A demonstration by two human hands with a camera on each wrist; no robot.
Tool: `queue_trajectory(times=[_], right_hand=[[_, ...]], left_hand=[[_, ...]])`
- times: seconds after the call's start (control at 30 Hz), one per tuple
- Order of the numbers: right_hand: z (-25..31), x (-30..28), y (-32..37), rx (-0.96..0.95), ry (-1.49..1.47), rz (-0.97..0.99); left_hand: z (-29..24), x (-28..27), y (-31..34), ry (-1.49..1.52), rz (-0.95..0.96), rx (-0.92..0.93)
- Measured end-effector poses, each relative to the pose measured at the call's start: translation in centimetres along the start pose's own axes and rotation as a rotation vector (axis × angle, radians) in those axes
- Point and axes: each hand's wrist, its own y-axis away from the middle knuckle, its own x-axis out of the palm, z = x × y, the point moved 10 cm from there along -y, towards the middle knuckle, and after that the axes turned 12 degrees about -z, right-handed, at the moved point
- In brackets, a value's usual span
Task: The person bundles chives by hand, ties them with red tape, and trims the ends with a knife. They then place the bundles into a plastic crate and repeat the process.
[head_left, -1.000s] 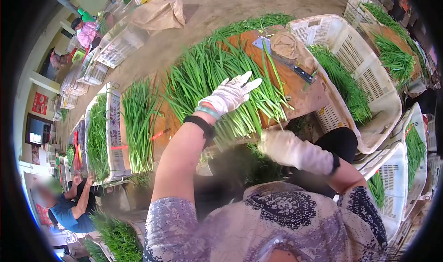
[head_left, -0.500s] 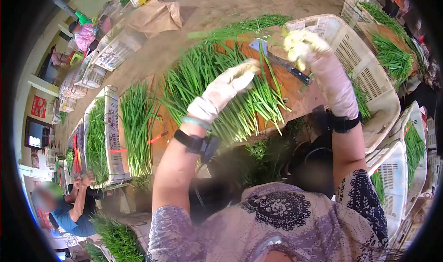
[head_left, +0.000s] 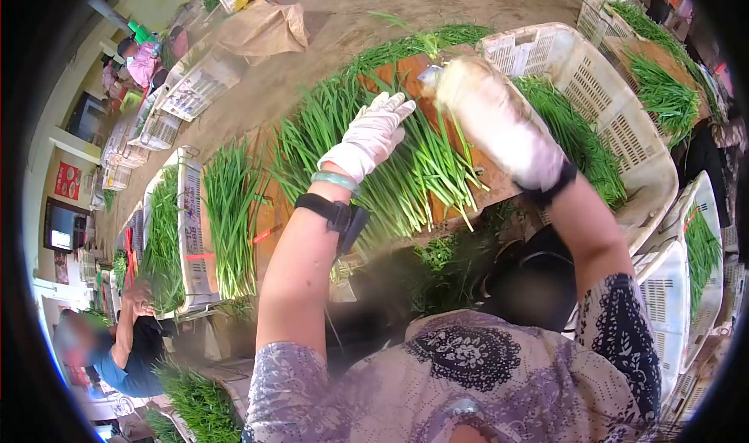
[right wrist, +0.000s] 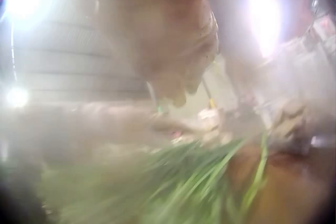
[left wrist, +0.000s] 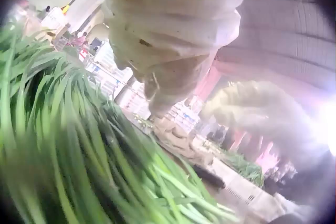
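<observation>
A wide pile of garlic chives (head_left: 328, 131) lies on a brown board (head_left: 488, 182), pale stems toward the wearer. My white-gloved left hand (head_left: 367, 135) hovers at the upper part of this pile, fingers loosely extended and holding nothing visible. To its right, my gloved right hand (head_left: 488, 108) is blurred by motion over the board's far right part. In the right wrist view the fingers (right wrist: 176, 95) of that hand point down with nothing seen between them. A knife's dark handle (left wrist: 210, 175) shows beside a crumpled tan cloth (left wrist: 178, 140); the right hand mostly hides the knife in the head view.
A white plastic crate (head_left: 624, 143) with more chives stands at the right. On the left lie a separate chive bundle (head_left: 230, 209) and another filled crate (head_left: 191, 217). Loose greens (head_left: 460, 34) line the board's far edge. A person in blue (head_left: 125, 357) sits at lower left.
The right hand rose from the near stem ends to the far right, then swung left across the board, now covering the knife. The left hand drew back slightly left. Loose green bits show beyond the board.
</observation>
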Motion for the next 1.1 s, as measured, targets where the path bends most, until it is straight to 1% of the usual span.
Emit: queue_trajectory(times=[0.03, 0.07, 0.1, 0.13, 0.17, 0.2, 0.23, 0.27, 0.3, 0.37, 0.4, 0.43, 0.5, 0.57, 0.6, 0.63, 0.67, 0.7, 0.73, 0.77, 0.83, 0.87, 0.9, 0.93, 1.03, 1.1], right_hand=[[4.4, 0.8, 2.9, -0.105, -0.114, 0.267], [5.7, 1.7, 5.6, -0.038, -0.143, 0.232], [6.7, 3.7, 8.4, 0.03, -0.17, 0.195], [6.8, 5.2, 10.0, 0.087, -0.217, 0.189], [6.6, 5.5, 10.4, 0.138, -0.262, 0.175], [6.4, 6.4, 11.0, 0.191, -0.21, 0.228], [6.9, 7.6, 12.3, 0.143, -0.134, 0.311], [8.2, 5.1, 12.3, 0.028, -0.04, 0.328], [9.3, 2.3, 12.2, -0.086, 0.055, 0.345], [12.9, 1.2, 15.2, -0.426, -0.148, 0.586], [13.9, 0.1, 16.6, -0.431, -0.384, 0.817], [14.6, -2.9, 16.3, -0.431, -0.615, 1.04], [12.5, -7.6, 12.4, -0.236, -1.284, 0.843], [8.7, -10.9, 7.5, -0.587, -1.199, 0.227], [4.4, -8.9, 4.2, -0.124, -1.29, 0.174], [-0.1, -4.9, 3.1, 0.166, -0.897, 0.118], [-4.7, -1.4, 3.3, 0.447, -0.537, 0.168], [-8.5, 0.9, 4.5, 0.506, 0.271, 0.198], [-7.6, 3.1, 6.3, 0.59, 0.052, 0.468], [-5.1, 4.7, 8.8, 0.655, -0.174, 0.741], [-0.7, 5.7, 11.9, 0.479, -0.093, 0.78], [-0.1, 6.2, 12.9, 0.488, -0.146, 0.706], [0.0, 6.7, 13.7, 0.497, -0.198, 0.626], [-0.6, 7.7, 14.3, 0.509, -0.194, 0.687], [-3.2, 7.2, 13.9, 0.556, -0.09, 0.611], [-4.3, -0.3, 8.4, 0.474, -0.283, 0.154]], left_hand=[[0.0, 0.7, 0.0, -0.049, -0.016, 0.015], [-1.0, 1.6, -0.5, -0.027, 0.005, 0.042], [-2.3, 2.6, -0.9, -0.006, 0.026, 0.071], [-3.4, 4.6, -0.7, -0.008, 0.122, 0.12], [-3.8, 6.1, -0.3, 0.012, 0.214, 0.069], [-3.2, 7.3, 0.3, 0.025, 0.249, 0.047], [-2.6, 8.5, 0.9, 0.04, 0.285, 0.024], [-2.7, 7.9, 1.2, 0.107, 0.279, -0.004], [-2.7, 7.8, 1.6, 0.107, 0.276, 0.001], [-2.3, 7.9, 1.9, 0.101, 0.257, 0.023], [-2.3, 8.1, 2.2, 0.086, 0.26, 0.034], [-2.4, 8.0, 1.9, 0.068, 0.254, 0.048], [-3.2, 7.5, 1.8, 0.008, 0.273, 0.058], [-4.3, 6.7, 1.8, -0.085, 0.311, 0.062], [-4.3, 7.0, 2.0, -0.102, 0.302, 0.087], [-4.2, 7.1, 2.4, -0.12, 0.291, 0.107], [-4.2, 6.5, 2.5, -0.124, 0.298, 0.084], [-4.4, 5.9, 2.9, -0.128, 0.309, 0.064], [-4.2, 5.6, 3.2, -0.129, 0.312, 0.043], [-3.8, 5.4, 3.2, -0.12, 0.305, 0.036], [-3.6, 5.4, 4.1, -0.088, 0.308, 0.019], [-3.4, 5.4, 4.3, -0.089, 0.257, 0.028], [-3.3, 5.2, 4.3, -0.091, 0.252, 0.031], [-3.2, 5.0, 4.6, -0.091, 0.249, 0.03], [-2.9, 4.4, 5.4, -0.106, 0.234, 0.028], [-2.3, 4.6, 6.3, -0.102, 0.207, 0.018]])
